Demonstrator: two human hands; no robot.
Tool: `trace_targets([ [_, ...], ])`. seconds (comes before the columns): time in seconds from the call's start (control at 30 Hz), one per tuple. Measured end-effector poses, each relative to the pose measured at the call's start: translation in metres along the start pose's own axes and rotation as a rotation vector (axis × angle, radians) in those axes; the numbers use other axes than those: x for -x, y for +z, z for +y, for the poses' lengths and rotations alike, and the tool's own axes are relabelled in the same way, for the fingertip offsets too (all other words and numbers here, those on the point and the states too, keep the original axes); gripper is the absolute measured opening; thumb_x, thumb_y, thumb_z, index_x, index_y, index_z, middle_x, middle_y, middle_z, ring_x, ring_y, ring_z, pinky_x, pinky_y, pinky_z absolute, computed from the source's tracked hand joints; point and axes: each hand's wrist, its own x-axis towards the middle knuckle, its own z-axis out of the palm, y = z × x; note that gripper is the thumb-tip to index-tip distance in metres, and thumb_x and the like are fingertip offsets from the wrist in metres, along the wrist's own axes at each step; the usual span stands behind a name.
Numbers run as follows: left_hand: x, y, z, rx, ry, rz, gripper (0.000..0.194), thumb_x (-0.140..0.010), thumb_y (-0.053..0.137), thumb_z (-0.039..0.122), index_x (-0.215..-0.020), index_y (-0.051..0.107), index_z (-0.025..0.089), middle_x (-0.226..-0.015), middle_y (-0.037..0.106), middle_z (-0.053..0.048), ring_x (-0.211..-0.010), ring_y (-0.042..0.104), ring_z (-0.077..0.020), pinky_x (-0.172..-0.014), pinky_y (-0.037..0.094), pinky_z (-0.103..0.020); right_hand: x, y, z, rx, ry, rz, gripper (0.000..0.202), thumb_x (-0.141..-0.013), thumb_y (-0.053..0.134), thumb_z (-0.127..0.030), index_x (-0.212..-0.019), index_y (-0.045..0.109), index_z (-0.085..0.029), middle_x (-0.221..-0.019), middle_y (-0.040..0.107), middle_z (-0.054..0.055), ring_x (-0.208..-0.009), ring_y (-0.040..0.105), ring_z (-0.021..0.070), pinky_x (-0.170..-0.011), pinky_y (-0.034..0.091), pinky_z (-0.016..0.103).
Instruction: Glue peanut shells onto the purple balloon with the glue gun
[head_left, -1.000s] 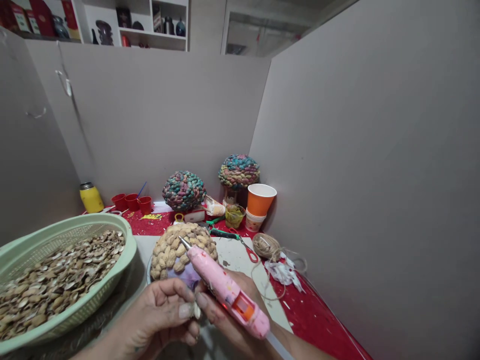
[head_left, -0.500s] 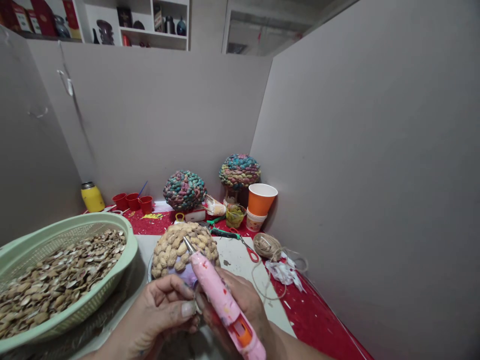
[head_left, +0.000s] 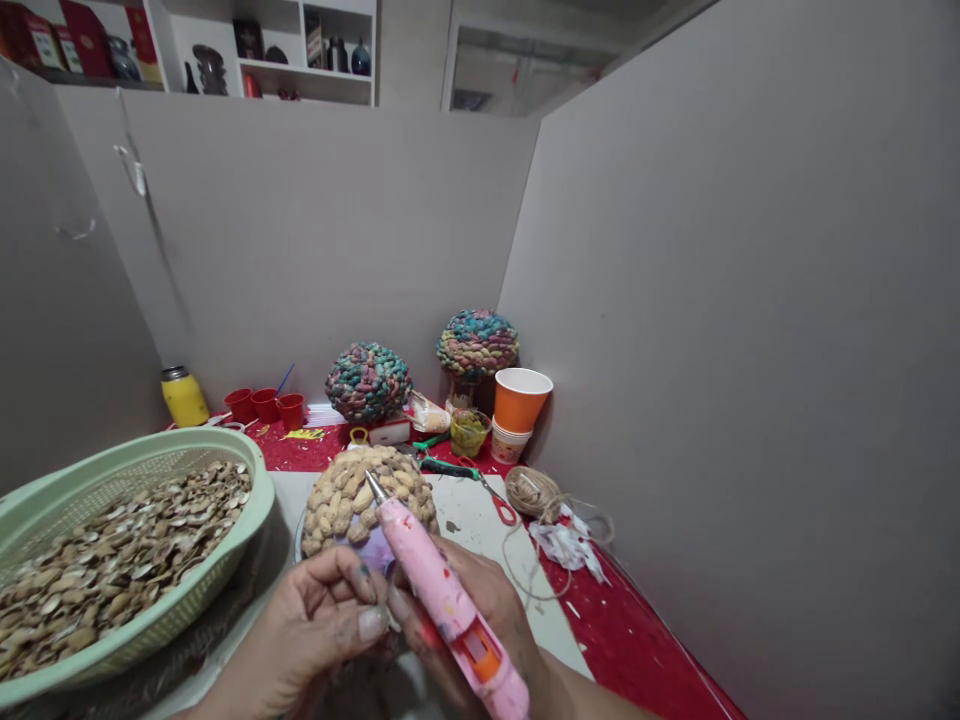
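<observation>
A pink glue gun (head_left: 439, 590) lies across my right hand (head_left: 484, 600), whose fingers wrap round it; its metal tip points up and left. My left hand (head_left: 307, 620) has thumb and fingers pinched together close to my right fingertips, over a small pale piece I cannot make out. Just beyond both hands is a dome covered with peanut shells (head_left: 360, 490), with a bare purple patch on its near side. The dome's lower part is hidden behind my hands.
At the left stands a green basket (head_left: 259, 490) of loose shells. Behind are two coloured balls (head_left: 369, 382), red cups (head_left: 265, 404), a yellow bottle (head_left: 184, 397) and an orange cup (head_left: 520, 402). Scissors (head_left: 504, 509), twine (head_left: 532, 494) and crumpled tissue (head_left: 568, 548) lie right.
My left thumb and fingers have shifted very slightly. Both hands keep their holds, and the view has moved a little.
</observation>
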Motion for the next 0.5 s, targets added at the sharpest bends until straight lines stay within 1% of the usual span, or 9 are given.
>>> trace_targets([
  [0.07, 0.001, -0.002, 0.004, -0.026, 0.024, -0.011, 0.026, -0.065, 0.086, 0.025, -0.071, 0.063, 0.015, -0.066, 0.063, 0.001, -0.062, 0.055, -0.0111, -0.064, 0.045, -0.024, -0.007, -0.007, -0.012, 0.015, -0.019, 0.046, 0.016, -0.088, 0.056, -0.028, -0.075, 0.051, -0.020, -0.063, 0.052, -0.001, -0.051, 0.051, 0.0122, -0.047, 0.045, 0.021],
  [0.1, 0.001, -0.003, 0.006, -0.046, 0.044, -0.011, 0.025, -0.066, 0.085, 0.025, -0.072, 0.062, 0.016, -0.068, 0.064, 0.001, -0.063, 0.056, -0.0115, -0.065, 0.045, -0.024, -0.011, -0.011, -0.018, 0.032, -0.027, 0.049, 0.013, -0.087, 0.055, -0.025, -0.076, 0.051, -0.020, -0.064, 0.052, -0.001, -0.051, 0.050, 0.0121, -0.048, 0.045, 0.021],
  [0.13, 0.001, -0.005, 0.009, -0.070, 0.069, -0.002, 0.024, -0.067, 0.084, 0.025, -0.073, 0.062, 0.016, -0.069, 0.064, 0.001, -0.064, 0.056, -0.0119, -0.066, 0.046, -0.024, -0.015, -0.015, -0.023, 0.048, -0.036, 0.028, 0.010, -0.087, 0.054, -0.022, -0.077, 0.051, -0.020, -0.065, 0.053, 0.000, -0.053, 0.051, 0.0127, -0.049, 0.046, 0.022],
  [0.17, 0.001, -0.008, 0.013, -0.099, 0.102, 0.015, 0.024, -0.068, 0.084, 0.025, -0.074, 0.062, 0.017, -0.071, 0.064, 0.001, -0.066, 0.057, -0.0123, -0.066, 0.046, -0.024, -0.018, -0.019, -0.027, 0.053, -0.060, 0.032, 0.010, -0.086, 0.053, -0.022, -0.077, 0.050, -0.020, -0.065, 0.052, 0.000, -0.052, 0.051, 0.0130, -0.050, 0.047, 0.022],
  [0.2, 0.001, -0.010, 0.016, -0.134, 0.141, 0.035, 0.023, -0.069, 0.083, 0.024, -0.075, 0.062, 0.017, -0.073, 0.065, 0.001, -0.067, 0.057, -0.0126, -0.067, 0.047, -0.024, -0.022, -0.023, -0.030, 0.048, -0.078, 0.010, 0.008, -0.086, 0.054, -0.023, -0.080, 0.050, -0.020, -0.068, 0.054, 0.001, -0.055, 0.053, 0.0145, -0.053, 0.049, 0.024],
  [0.3, -0.001, -0.017, 0.027, -0.248, 0.291, 0.097, 0.022, -0.070, 0.082, 0.022, -0.075, 0.061, 0.019, -0.077, 0.066, 0.001, -0.069, 0.060, -0.0137, -0.068, 0.049, -0.025, -0.028, -0.032, -0.031, 0.026, -0.151, -0.018, 0.006, -0.087, 0.056, -0.027, -0.086, 0.053, -0.022, -0.072, 0.056, 0.003, -0.062, 0.057, 0.0176, -0.058, 0.051, 0.027],
  [0.4, -0.004, -0.020, 0.035, -0.321, 0.425, 0.142, 0.021, -0.069, 0.083, 0.021, -0.072, 0.062, 0.018, -0.077, 0.068, 0.000, -0.069, 0.062, -0.0141, -0.066, 0.051, -0.023, -0.030, -0.035, -0.030, 0.057, -0.209, -0.053, 0.007, -0.088, 0.057, -0.029, -0.088, 0.054, -0.022, -0.069, 0.056, 0.001, -0.058, 0.056, 0.0163, -0.052, 0.047, 0.025],
  [0.5, -0.006, -0.019, 0.039, -0.364, 0.507, 0.169, 0.020, -0.069, 0.083, 0.019, -0.071, 0.063, 0.018, -0.077, 0.068, 0.000, -0.070, 0.063, -0.0139, -0.065, 0.052, -0.021, -0.029, -0.034, -0.028, 0.083, -0.250, -0.088, 0.011, -0.085, 0.060, -0.027, -0.080, 0.051, -0.022, -0.064, 0.052, -0.002, -0.052, 0.051, 0.0134, -0.046, 0.041, 0.023],
])
